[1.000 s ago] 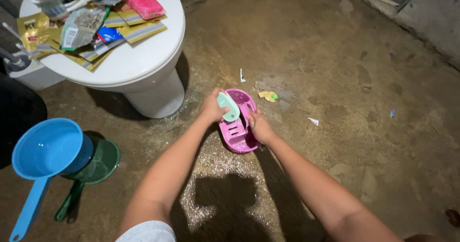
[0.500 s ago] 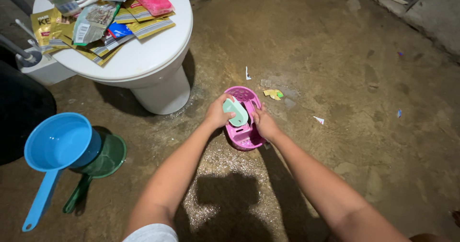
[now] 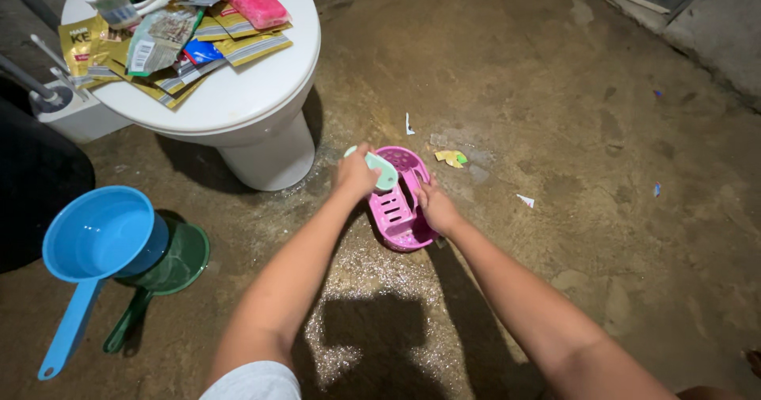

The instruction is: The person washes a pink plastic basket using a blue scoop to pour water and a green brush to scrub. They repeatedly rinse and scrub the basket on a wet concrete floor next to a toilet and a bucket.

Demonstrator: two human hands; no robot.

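A pink slotted plastic basket (image 3: 394,210) sits on the wet concrete floor in front of me. My left hand (image 3: 353,173) grips a pale green brush (image 3: 379,168) and holds it against the basket's left rim. My right hand (image 3: 434,208) holds the basket's right edge and steadies it. Both forearms reach in from the bottom of the view.
A closed white toilet (image 3: 238,91) stands at the upper left, its lid piled with sachets, toothbrushes and a pink sponge (image 3: 255,2). A blue dipper (image 3: 91,245) and a green dipper (image 3: 165,269) lie at the left. Paper scraps (image 3: 449,157) dot the floor.
My left hand with the green brush has shifted up and left, from over the basket's middle to its upper left rim. The right hand stays on the basket.
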